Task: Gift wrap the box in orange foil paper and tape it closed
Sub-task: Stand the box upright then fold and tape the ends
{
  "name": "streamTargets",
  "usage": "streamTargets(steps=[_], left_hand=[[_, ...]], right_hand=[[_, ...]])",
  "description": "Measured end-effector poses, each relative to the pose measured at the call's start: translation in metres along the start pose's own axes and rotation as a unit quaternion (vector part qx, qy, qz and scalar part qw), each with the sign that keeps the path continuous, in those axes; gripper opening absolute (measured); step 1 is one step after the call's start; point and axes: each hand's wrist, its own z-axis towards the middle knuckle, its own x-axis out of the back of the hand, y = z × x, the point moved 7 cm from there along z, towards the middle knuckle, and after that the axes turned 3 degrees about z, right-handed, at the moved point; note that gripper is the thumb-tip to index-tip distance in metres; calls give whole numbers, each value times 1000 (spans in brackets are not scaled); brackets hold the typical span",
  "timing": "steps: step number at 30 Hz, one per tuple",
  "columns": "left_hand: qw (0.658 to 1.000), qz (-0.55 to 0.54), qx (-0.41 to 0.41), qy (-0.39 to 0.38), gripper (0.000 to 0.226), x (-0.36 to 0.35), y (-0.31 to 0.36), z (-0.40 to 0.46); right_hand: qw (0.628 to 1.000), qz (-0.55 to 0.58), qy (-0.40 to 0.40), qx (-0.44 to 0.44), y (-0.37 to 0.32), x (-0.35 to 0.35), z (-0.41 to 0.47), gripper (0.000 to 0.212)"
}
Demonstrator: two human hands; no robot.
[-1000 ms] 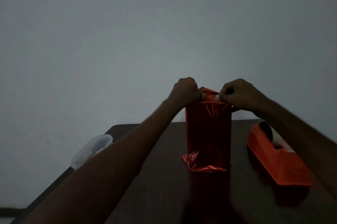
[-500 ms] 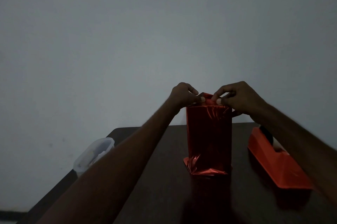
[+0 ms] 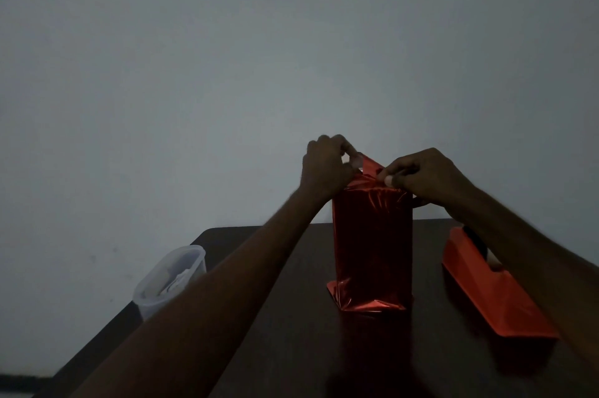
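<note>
Head view, the only one: a tall box wrapped in orange foil paper [image 3: 372, 245] stands upright near the middle of a dark desk [image 3: 291, 349], in dim light against a plain grey wall [image 3: 227, 73]. The foil is smooth down the near face, flares out in a crumpled skirt where it meets the desk, and rises above the top of the box as a loose flap.

The left hand [image 3: 325, 167] is at the upper left corner of the box; its grip is narrow, thumb and forefinger pinching the raised edge of the flap. The right hand [image 3: 424, 175] is at the upper right corner, fingers curled, its grip also narrow and pinching the foil along the top edge. Both forearms reach in from the lower corners of the frame.

To the right of the box, apart from it, an orange tape dispenser [image 3: 496, 294] lies on the desk, partly hidden by the right forearm. At the desk's left edge stands a translucent plastic container [image 3: 168, 281]; its contents are too dim to make out.
</note>
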Motion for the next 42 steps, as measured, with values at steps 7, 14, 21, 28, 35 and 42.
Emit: streamTargets(steps=[7,14,21,28,35,42], left_hand=[[984,105,-140,-24,23,1,43,-32],[975,119,-177,-63,43,-14,27,-59],[971,133,-194,-47,62,-18,25,-62],[971,138,-187,-57,69,-18,26,-64],[972,136,-180,-57,73,-26,27,-63],[970,148,-187,-39,69,-30,32,-64]], right_hand=[[1000,5,-2,-10,2,-1,0,13],[1000,23,-12,4,2,-2,-3,14],[992,111,51,-46,16,6,-12,22],[986,-38,146,-68,44,35,-43,16],[893,-405,105,-162,60,64,-80,21],[881,-383,75,-268,71,81,-112,29]])
